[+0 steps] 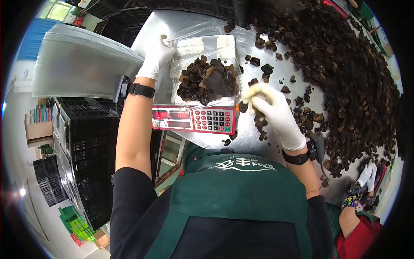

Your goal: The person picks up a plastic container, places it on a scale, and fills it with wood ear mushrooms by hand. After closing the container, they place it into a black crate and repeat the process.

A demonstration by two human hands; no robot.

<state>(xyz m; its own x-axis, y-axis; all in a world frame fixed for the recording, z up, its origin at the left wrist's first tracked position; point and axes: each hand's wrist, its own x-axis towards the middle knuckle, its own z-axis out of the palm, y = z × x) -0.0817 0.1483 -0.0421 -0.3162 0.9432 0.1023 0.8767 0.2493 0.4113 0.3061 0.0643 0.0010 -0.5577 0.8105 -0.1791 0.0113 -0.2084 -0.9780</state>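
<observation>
A heap of dark brown wood ear mushrooms [208,82] lies on clear plastic film over the pan of a red and white digital scale [193,118]. My left hand [158,56], in a white glove, is at the pan's far left corner, its fingers closed on the edge of the clear plastic [173,71]. Glare blurs its fingertips. To the right of the heap, my gloved right hand [271,108] is bent in a pinch, with a dark mushroom piece [243,106] at its fingertips. Red digits glow on the scale's display.
A large pile of wood ears [345,86] covers the right side of the metal table [198,21], with loose pieces scattered toward the scale. Black crates [92,151] stand at left beside a roll of clear plastic film [82,62]. Another person's gloved hands [366,176] are at lower right.
</observation>
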